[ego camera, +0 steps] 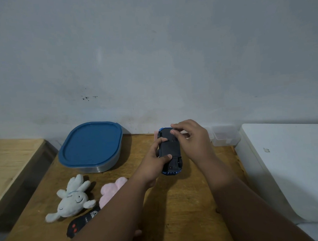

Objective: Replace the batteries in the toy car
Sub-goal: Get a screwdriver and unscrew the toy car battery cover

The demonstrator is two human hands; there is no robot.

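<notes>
A blue toy car point(170, 149) lies upside down on the wooden table point(185, 201), its black underside facing up. My left hand point(156, 162) grips its left side, thumb across the underside near the rear wheels. My right hand point(190, 137) is over the far end of the car, with thumb and forefinger pinching at the underside there. I cannot tell whether they hold a small part or only press the cover. No loose batteries are visible.
A blue-lidded container point(91, 146) stands at the back left. A white plush toy point(74, 198), a pink plush point(112, 191) and a black remote point(80, 224) lie near the front left. A small clear box point(225, 135) and a white appliance point(288, 169) are at the right.
</notes>
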